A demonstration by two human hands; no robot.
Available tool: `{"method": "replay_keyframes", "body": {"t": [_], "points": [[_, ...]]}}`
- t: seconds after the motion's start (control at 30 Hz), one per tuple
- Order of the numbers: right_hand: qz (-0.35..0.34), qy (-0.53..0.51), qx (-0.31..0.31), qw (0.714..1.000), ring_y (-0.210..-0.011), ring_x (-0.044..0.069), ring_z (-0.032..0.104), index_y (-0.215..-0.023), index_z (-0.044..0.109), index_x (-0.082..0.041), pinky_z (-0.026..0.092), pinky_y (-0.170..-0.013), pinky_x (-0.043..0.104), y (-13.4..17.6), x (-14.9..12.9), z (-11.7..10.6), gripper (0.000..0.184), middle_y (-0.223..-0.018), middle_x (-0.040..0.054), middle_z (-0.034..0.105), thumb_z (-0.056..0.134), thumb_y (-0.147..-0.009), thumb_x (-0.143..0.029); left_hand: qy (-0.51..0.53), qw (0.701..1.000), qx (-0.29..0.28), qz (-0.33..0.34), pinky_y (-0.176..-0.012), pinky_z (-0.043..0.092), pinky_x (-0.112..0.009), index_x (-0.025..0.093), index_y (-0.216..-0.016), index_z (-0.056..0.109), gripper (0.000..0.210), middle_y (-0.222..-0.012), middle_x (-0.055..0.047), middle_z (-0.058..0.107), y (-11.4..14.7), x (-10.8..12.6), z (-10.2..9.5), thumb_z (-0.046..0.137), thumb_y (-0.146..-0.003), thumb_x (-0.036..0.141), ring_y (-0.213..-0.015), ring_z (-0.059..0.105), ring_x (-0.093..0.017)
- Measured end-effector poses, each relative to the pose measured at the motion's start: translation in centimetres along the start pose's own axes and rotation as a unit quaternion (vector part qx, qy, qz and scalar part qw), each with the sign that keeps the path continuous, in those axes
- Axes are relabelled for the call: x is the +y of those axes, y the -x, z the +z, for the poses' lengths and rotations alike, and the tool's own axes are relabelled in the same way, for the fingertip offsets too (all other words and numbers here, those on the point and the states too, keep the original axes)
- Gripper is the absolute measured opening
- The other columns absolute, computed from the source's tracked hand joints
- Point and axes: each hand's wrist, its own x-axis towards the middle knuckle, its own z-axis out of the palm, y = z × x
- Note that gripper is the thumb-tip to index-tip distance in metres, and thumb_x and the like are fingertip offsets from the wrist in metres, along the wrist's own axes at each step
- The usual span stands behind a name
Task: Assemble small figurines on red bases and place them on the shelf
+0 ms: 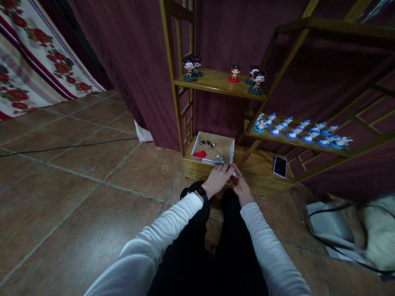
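Observation:
My left hand (217,179), with a dark band at its wrist, meets my right hand (240,185) just in front of the shelf. Between their closed fingers is a small red and white piece (234,174), mostly hidden, so its kind is unclear. Right behind the hands stands an open cardboard box (220,144) on the lowest shelf. Inside it lie a red piece (200,154), several small dark pieces (208,143) in a row and a small white and black piece (219,157).
Dark-haired figurines (189,70) and a red-based one (235,74) stand on the upper wooden shelf (216,82). Several blue and white figurines (296,130) line the right shelf. A phone (280,167) lies on the lowest board. A bag (381,230) sits at the right; a cable (70,146) crosses the tiles.

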Motion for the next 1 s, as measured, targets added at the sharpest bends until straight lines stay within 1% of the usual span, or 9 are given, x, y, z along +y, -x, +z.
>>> {"method": "replay_keyframes", "body": {"t": [0.23,0.4,0.6,0.8,1.0], "points": [[-0.01,0.018,0.005,1.0,-0.08,0.011,0.066,-0.1,0.065,-0.032,0.053,-0.065,0.02,-0.5,0.2,-0.3,0.04,-0.095,-0.0061,0.072,0.069,-0.064,-0.015,-0.007,1.0,-0.003,0.01,-0.085,0.043,-0.036,0.016,-0.123,0.041,0.034,-0.106,-0.011,0.055,0.1,-0.7,0.4,0.036,-0.09,0.015,-0.1,0.055,-0.022],[-0.016,0.024,0.003,1.0,-0.081,0.012,0.066,-0.099,0.066,-0.03,0.053,-0.066,0.023,-0.6,0.1,-0.3,0.036,-0.094,-0.0045,0.072,0.068,-0.066,-0.015,0.005,1.0,-0.022,0.02,-0.087,0.042,-0.036,0.017,-0.123,0.041,0.034,-0.108,-0.011,0.054,0.1,-1.1,0.3,0.034,-0.09,0.015,-0.103,0.054,-0.022],[-0.016,0.025,0.008,1.0,-0.082,0.012,0.066,-0.097,0.066,-0.029,0.053,-0.069,0.024,-0.7,0.0,-0.3,0.036,-0.094,-0.0044,0.072,0.067,-0.066,-0.013,0.011,0.999,-0.029,0.021,-0.086,0.042,-0.036,0.016,-0.122,0.042,0.033,-0.106,-0.012,0.055,-0.1,-1.2,0.1,0.036,-0.09,0.014,-0.101,0.055,-0.022],[-0.01,0.013,0.018,1.0,-0.077,0.011,0.066,-0.096,0.066,-0.029,0.053,-0.064,0.022,-0.9,-0.1,-0.4,0.037,-0.09,-0.0055,0.072,0.067,-0.063,-0.011,0.008,0.999,-0.031,0.03,-0.086,0.041,-0.036,0.014,-0.12,0.044,0.031,-0.103,-0.012,0.057,-0.3,-0.9,-0.4,0.035,-0.09,0.015,-0.099,0.056,-0.023],[-0.011,0.015,0.014,1.0,-0.075,0.011,0.066,-0.094,0.067,-0.027,0.053,-0.064,0.021,-0.9,-0.3,-0.3,0.034,-0.089,-0.0043,0.073,0.066,-0.064,-0.01,0.007,0.999,-0.035,0.033,-0.085,0.042,-0.036,0.015,-0.118,0.045,0.029,-0.103,-0.012,0.058,-0.3,-0.9,-0.3,0.036,-0.09,0.014,-0.099,0.056,-0.023]]}}
